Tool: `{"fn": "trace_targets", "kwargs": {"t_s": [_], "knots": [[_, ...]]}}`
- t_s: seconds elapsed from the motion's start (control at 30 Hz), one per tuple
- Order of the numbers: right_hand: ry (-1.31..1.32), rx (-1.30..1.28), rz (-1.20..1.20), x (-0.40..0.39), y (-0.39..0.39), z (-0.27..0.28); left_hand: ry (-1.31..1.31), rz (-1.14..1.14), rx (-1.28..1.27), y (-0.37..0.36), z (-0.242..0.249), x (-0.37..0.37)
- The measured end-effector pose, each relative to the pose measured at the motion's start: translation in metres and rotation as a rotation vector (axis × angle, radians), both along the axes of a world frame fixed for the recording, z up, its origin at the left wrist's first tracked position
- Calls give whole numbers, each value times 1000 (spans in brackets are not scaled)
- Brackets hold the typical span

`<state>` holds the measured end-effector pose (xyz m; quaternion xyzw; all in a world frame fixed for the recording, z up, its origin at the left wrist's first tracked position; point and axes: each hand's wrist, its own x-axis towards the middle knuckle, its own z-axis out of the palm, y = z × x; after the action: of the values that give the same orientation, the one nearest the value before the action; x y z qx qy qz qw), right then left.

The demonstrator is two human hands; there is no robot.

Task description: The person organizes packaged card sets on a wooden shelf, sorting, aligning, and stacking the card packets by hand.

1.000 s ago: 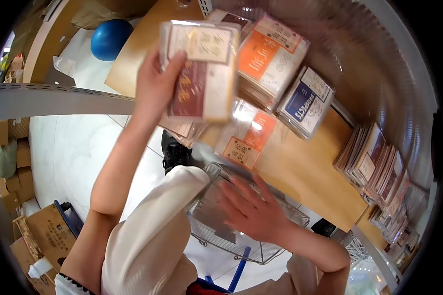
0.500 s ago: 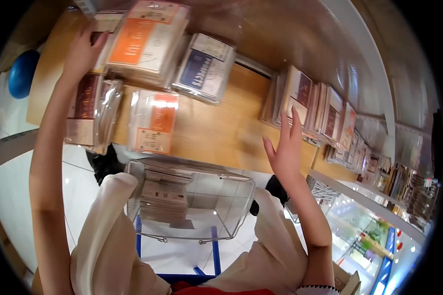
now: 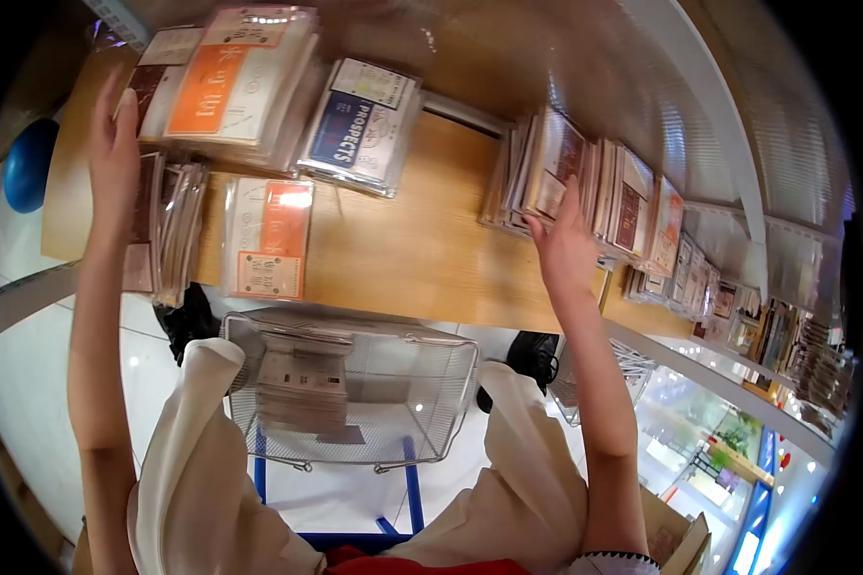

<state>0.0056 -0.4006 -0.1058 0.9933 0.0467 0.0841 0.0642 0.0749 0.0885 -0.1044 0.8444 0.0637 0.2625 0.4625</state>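
My left hand [image 3: 115, 144] is at the far left of the shelf, fingers stretched out along the side of a maroon-and-white plastic-wrapped pack [image 3: 159, 84]. Below it stands a row of similar upright packs [image 3: 177, 230]. Beside them rises a tall stack of orange-and-white packs [image 3: 235, 81], with one orange-and-white pack [image 3: 268, 235] in front. A blue-labelled "PROSPECTS" stack [image 3: 360, 125] lies to its right. On the right, my right hand [image 3: 568, 251] touches the front of a leaning maroon-labelled pack [image 3: 554, 163], its fingers extended and thumb apart.
The wooden shelf [image 3: 403, 259] runs across in front of me. Under its edge a wire basket [image 3: 431, 383] on a blue frame holds a stack of packs [image 3: 302, 379]. More packs [image 3: 633, 201] line the shelf to the right. A blue ball [image 3: 31, 165] is at far left.
My right hand has come up onto the leaning maroon-labelled pack. My left hand has shifted from over the left packs to their outer side. The view has moved slightly.
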Motion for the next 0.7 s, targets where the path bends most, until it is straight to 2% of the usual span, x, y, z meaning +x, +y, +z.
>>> {"fn": "trace_targets", "kwargs": {"t_s": [0.03,0.07,0.13,0.2,0.27,0.3,0.33,0.37,0.47,0.5,0.53,0.6,0.63,0.7], "knots": [[50,-12,-60,0,4,7,-7,-47,58,0,2,-10],[102,-19,-115,-2,8,14,17,-81,-17,-6,9,-23],[193,-191,-256,-10,-11,22,130,-113,-177,-28,34,-52],[22,336,-257,-20,-14,49,196,-263,-520,-38,39,-73],[-184,443,-79,-28,24,75,406,-607,-886,-52,40,-86],[-214,427,86,-32,41,87,551,-735,-1039,-59,40,-92],[-238,407,251,-36,58,98,676,-759,-1127,-66,54,-99],[-125,426,386,-40,83,108,796,-785,-1223,-69,67,-105],[140,418,805,-47,164,117,720,-818,-1633,-72,76,-111],[226,408,945,-48,192,117,682,-739,-1551,-66,76,-112],[110,354,1107,-45,228,107,645,-665,-1469,-58,75,-113],[50,429,1269,-51,274,86,556,-500,-1248,-34,67,-112],[118,565,1269,-56,287,77,519,-397,-1108,-20,60,-110],[121,615,1331,-65,302,71,273,-301,-728,9,50,-107]]}}
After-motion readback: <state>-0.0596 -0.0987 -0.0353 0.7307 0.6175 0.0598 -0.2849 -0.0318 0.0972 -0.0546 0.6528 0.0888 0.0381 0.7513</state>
